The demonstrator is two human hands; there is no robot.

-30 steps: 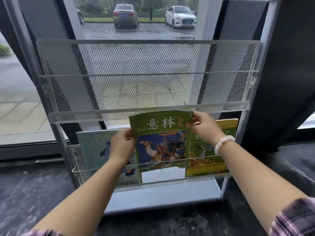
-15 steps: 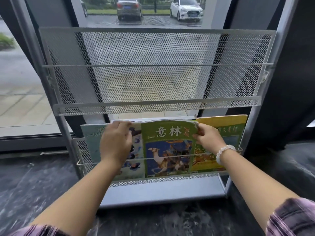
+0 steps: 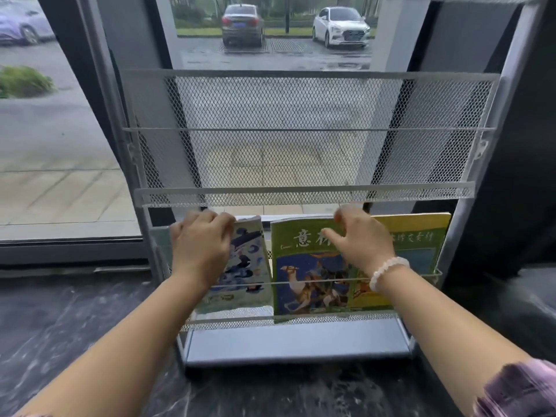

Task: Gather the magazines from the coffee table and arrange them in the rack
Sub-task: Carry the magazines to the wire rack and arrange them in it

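Head view, rack (image 3: 304, 194) bottom tier holds three upright magazines (image 3: 310, 266), covers facing out, left hand (image 3: 200, 245) gripping leftmost top edge, right hand (image 3: 361, 242) loosely open on the middle.

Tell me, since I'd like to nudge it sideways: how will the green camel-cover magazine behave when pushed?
The green camel-cover magazine looks thin, so probably light and floppy. It stands behind the rack's front wire, which should stop it tipping forward. It overlaps the yellow magazine, so that may drag along.

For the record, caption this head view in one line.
Both hands settle three magazines in the mesh rack's lower tier.
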